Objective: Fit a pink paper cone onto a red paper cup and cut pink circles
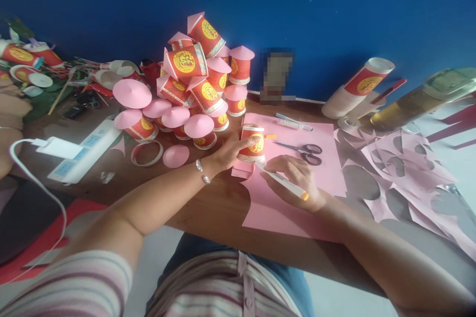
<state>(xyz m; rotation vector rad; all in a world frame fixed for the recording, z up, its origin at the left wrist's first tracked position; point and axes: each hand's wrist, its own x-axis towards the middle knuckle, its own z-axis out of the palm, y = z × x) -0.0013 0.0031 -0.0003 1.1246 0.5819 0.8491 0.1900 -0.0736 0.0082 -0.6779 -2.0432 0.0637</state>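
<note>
My left hand (231, 152) is closed round the side of a red paper cup (253, 143) with a yellow emblem, held just above the pink paper. In my right hand (293, 177) is a white marker (287, 184) with an orange end; its tip is close to the cup's lower rim. Under both hands lie pink sheets (275, 213). Dark-handled scissors (311, 151) rest on the paper right of the cup, and other pens (295, 123) lie behind them.
Several red cups with pink cone tops (209, 91) are piled at the back left. A power strip (81, 152) lies at left. Right are pink scraps (401, 158), stacked cups (359, 86), tape (349, 123) and a bottle (420, 104). Part of a person shows at far left.
</note>
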